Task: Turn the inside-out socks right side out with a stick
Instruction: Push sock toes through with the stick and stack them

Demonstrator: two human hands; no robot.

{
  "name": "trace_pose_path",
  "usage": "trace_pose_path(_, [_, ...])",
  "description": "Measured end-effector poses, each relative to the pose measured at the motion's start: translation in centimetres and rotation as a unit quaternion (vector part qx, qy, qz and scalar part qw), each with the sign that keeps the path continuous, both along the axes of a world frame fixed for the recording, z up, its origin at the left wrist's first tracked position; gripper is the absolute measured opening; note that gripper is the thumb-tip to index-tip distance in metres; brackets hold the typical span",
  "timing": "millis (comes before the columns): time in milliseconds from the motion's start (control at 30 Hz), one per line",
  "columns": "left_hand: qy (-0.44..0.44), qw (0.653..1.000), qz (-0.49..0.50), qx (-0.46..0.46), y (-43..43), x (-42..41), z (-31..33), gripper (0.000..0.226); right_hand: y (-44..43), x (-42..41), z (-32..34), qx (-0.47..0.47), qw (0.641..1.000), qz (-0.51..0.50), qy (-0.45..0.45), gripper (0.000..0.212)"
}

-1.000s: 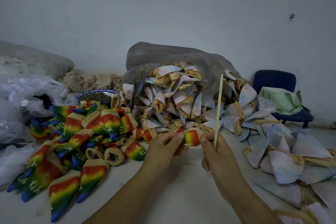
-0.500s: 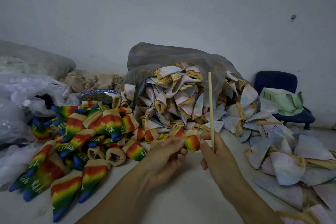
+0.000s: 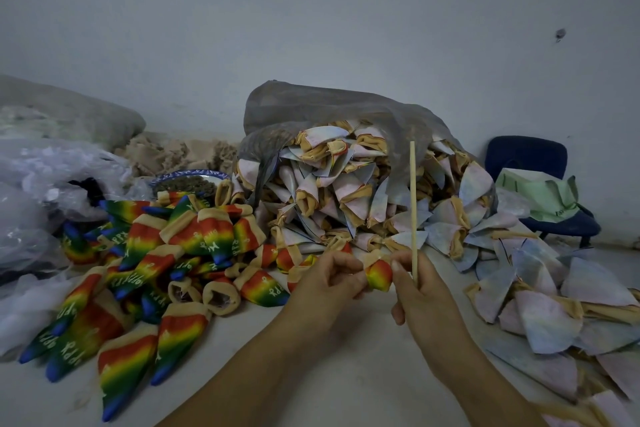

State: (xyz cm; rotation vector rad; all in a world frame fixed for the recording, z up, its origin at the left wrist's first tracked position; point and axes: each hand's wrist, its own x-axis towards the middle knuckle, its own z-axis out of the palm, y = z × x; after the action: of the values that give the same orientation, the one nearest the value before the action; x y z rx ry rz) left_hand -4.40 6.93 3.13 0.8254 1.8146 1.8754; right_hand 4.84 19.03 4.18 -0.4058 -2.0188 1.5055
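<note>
Sock (image 3: 379,276) is mid-flip, rainbow side bulging out, held up between your hands, in front of the two piles. Left grip (image 3: 325,282) pinches its cuff end. Right grip (image 3: 420,291) thumbs the other side & is clamped on the stick (image 3: 412,204), which is upright and outside the sock. Next, prob.: pull the rest through, then drop it w/ the rainbow pile (image 3: 194,239) on the left. The pale pile (image 3: 346,191) looks unturned.

rainbow socks (image 3: 180,246) with white letters and tan cuffs, pale pink-blue socks (image 3: 346,191) with tan cuffs, navy chair (image 3: 526,159), tan stick (image 3: 412,198)
</note>
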Motion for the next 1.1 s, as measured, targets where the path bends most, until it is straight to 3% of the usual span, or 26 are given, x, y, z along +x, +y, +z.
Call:
trace_pose_path(167, [0.079,0.996,-0.034,-0.02,0.1,0.4,-0.2,0.026,0.1,0.0,0.0,-0.004,1.0,-0.001,0.001,0.017])
trace_pose_path(333, [0.064,0.998,0.014,0.01,0.5,0.7,-0.2,0.027,-0.3,-0.3,-0.3,0.069,0.998,-0.004,0.003,0.014])
trace_pose_path(433, [-0.048,0.996,0.026,0.065,0.5,0.6,0.1,0.033,-0.6,-0.7,-0.5,0.14,0.989,-0.038,0.01,0.014])
trace_pose_path(567, [-0.233,0.96,0.04,0.149,0.9,0.0,0.1,0.019,-1.1,-0.8,-0.7,0.199,0.974,-0.106,0.027,0.012])
trace_pose_path(700, [-0.315,0.934,-0.028,0.166,0.7,-0.4,0.4,0.03,-1.0,-1.0,-0.8,0.208,0.969,-0.131,0.035,0.015])
trace_pose_path(833, [-0.354,0.916,-0.089,0.168,0.5,-0.3,0.8,0.051,-0.8,-1.2,-0.9,0.16,0.98,-0.116,0.003,0.014])
trace_pose_path(933, [-0.363,0.91,-0.067,0.188,0.4,-0.5,0.8,0.05,-1.0,-1.2,-0.8,0.052,0.995,-0.074,-0.031,0.014])
trace_pose_path(1000, [-0.334,0.923,-0.026,0.19,0.5,-0.6,0.7,0.037,-1.1,-1.1,-0.6,-0.046,0.997,-0.041,-0.035,0.015])
trace_pose_path(1100, [-0.208,0.967,0.076,0.123,0.5,-0.4,0.1,0.02,-1.1,-0.8,-0.3,-0.139,0.99,0.003,-0.02,0.016])
